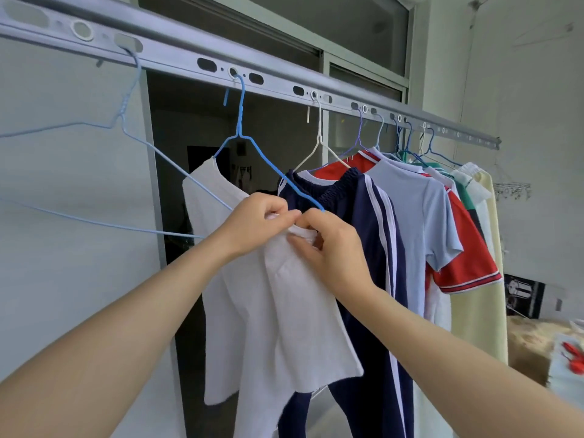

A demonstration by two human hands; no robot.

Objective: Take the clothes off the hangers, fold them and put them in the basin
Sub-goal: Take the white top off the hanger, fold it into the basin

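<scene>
Head view: white T-shirt (278, 314) hangs by one shoulder from a blue wire hanger (252, 145) hooked into the metal drying rail (177, 56), the hanger's other arm bare. Left hand (260, 222) and right hand (333, 248) meet at that bare end, fingers curled and pinching bunched shirt fabric. Just beside: navy striped trousers (363, 222), then a pale blue shirt (417, 210); an empty pale blue hanger (124, 129) on the other side.

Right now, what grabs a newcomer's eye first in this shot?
Dead centre, the left hand and right hand pinch the white T-shirt, one shoulder off its blue wire hanger. To the right, navy track pants with white stripes and a red shirt hang from the metal rail.
</scene>
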